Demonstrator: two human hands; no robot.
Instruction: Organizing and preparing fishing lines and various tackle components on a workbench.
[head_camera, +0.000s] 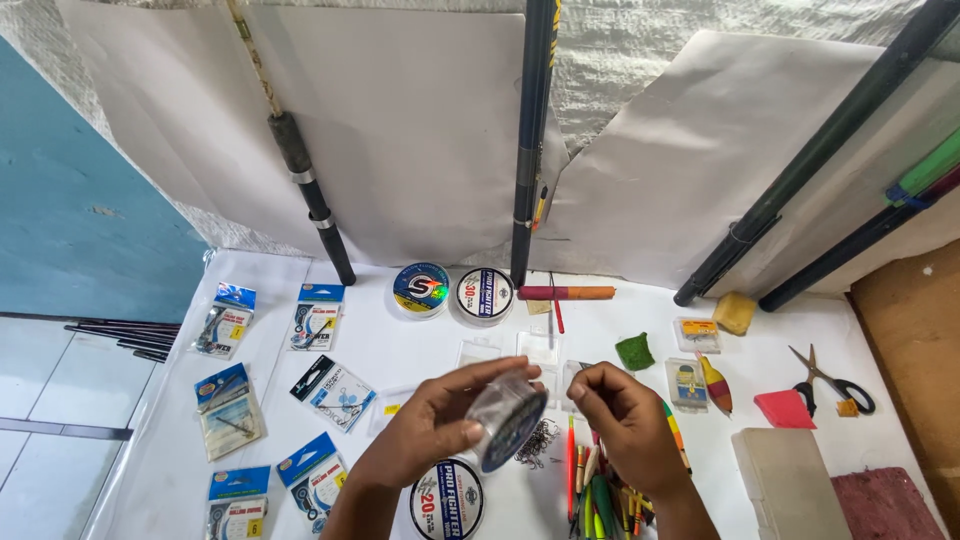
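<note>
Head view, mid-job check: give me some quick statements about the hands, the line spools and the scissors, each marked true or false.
1. The left hand holds a clear spool of fishing line. True.
2. The right hand rests on the scissors. False: the scissors lie apart at the right of the table, and the right hand pinches something small beside the held spool.
3. Two line spools lie side by side near the back wall. True.
4. The small pile of hooks sits in the grey box. False: the hooks lie loose on the white table, below the hands.
</note>
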